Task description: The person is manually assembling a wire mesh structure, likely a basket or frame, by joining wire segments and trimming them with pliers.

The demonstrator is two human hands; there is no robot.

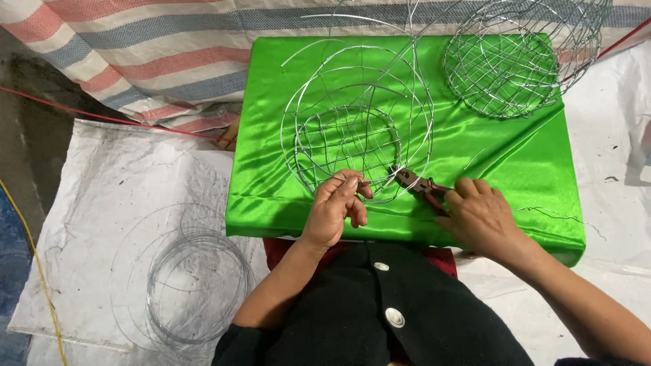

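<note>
The left hand (337,203) is held palm-up near the front edge of the green cloth (515,169), its fingers curled and its fingertips pinched on the lower rim of the wire frame (359,122), which lies flat on the cloth's left half. The right hand (480,215) is laid knuckles-up just to the right, clenched around the red handles of the pliers (419,186); the plier head is pointed up and left, and its tip is set against the frame's rim where a tight wire binding can be seen. The forearms are brought in from the bottom edge, the left bent sharply at the elbow, the right cut off at the lower right corner. The plier handles are mostly hidden by the right hand, and whether the plier tip is closed on the wire cannot be made out. The left thumb is hidden behind the fingers. A finished wire basket (519,54) is placed at the cloth's far right corner, its top cut off by the picture's edge. A wire coil (196,285) is laid on the white sheet (95,203) at lower left, its thin loops hard to separate. A striped tarp (149,61) in pink, blue and cream is spread behind the cloth. No labels or packages are shown.
</note>
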